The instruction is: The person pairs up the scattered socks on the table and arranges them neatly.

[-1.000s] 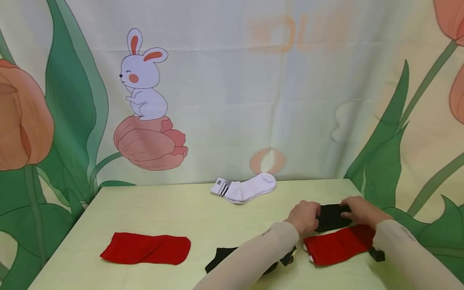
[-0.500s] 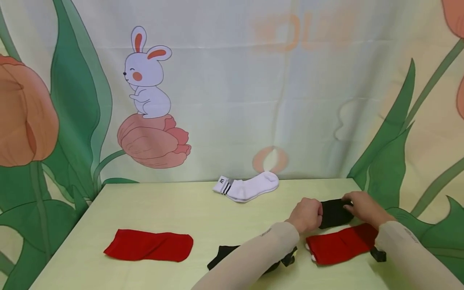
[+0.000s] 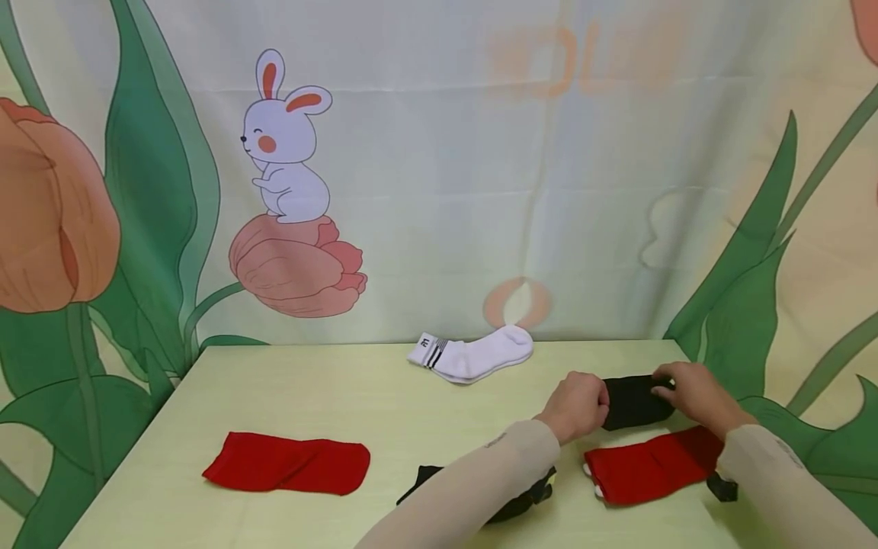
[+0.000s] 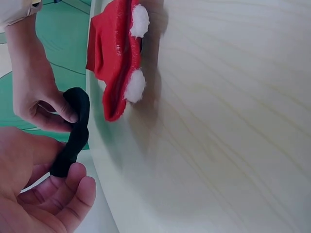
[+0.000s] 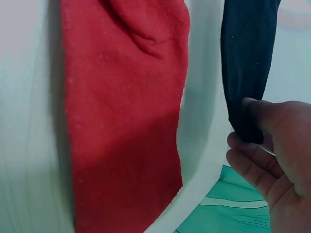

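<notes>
Between both hands is a black sock (image 3: 634, 402), stretched sideways near the table's back right. My left hand (image 3: 575, 406) pinches its left end, thumb against curled fingers, and in the left wrist view the sock (image 4: 77, 126) looks folded and edge-on. At the other end, my right hand (image 3: 696, 393) pinches the fabric between thumb and fingers, plain also in the right wrist view, where the sock (image 5: 249, 58) hangs out from the fingertips. Just in front lies a red sock (image 3: 652, 467) with white fluffy tufts (image 4: 134, 85) along one end.
Another red sock (image 3: 288, 463) lies flat at the left. White socks with black stripes (image 3: 473, 355) lie at the back edge. A black sock (image 3: 427, 476) is partly hidden under my left sleeve (image 3: 473, 484). Behind the table (image 3: 309, 396) hangs a printed curtain (image 3: 425, 191).
The head view has shifted slightly, moving the scene rightward. Both hands keep their grip on the black sock, which is now lifted and drawn a little straighter between them.
</notes>
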A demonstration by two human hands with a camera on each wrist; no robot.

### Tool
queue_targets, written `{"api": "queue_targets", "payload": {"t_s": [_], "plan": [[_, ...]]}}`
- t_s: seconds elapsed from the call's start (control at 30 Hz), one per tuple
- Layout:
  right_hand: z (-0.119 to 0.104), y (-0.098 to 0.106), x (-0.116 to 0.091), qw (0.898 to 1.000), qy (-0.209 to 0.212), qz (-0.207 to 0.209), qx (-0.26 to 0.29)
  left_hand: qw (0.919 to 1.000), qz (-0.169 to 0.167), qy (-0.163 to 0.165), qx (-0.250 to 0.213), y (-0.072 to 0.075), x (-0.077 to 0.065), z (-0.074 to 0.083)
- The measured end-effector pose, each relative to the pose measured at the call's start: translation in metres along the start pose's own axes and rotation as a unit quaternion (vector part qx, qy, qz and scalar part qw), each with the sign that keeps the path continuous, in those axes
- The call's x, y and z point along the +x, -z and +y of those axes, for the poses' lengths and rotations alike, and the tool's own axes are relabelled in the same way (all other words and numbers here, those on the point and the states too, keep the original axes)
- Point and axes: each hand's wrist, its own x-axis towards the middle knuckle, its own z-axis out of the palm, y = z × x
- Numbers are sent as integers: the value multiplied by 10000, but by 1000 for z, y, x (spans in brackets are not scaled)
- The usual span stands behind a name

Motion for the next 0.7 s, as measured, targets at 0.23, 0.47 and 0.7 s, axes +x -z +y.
{"api": "queue_targets", "payload": {"t_s": [0.23,0.47,0.7], "plan": [[-4,4,-3,9999,-93,-86,105,9999,-15,-163,29,3,-2,-4],[-6,7,-5,9999,1,12,129,9996,-19,-291,-50,10,-6,-6],[-10,10,-9,9999,102,42,132,9990,-75,-430,-84,16,-12,-11]]}}
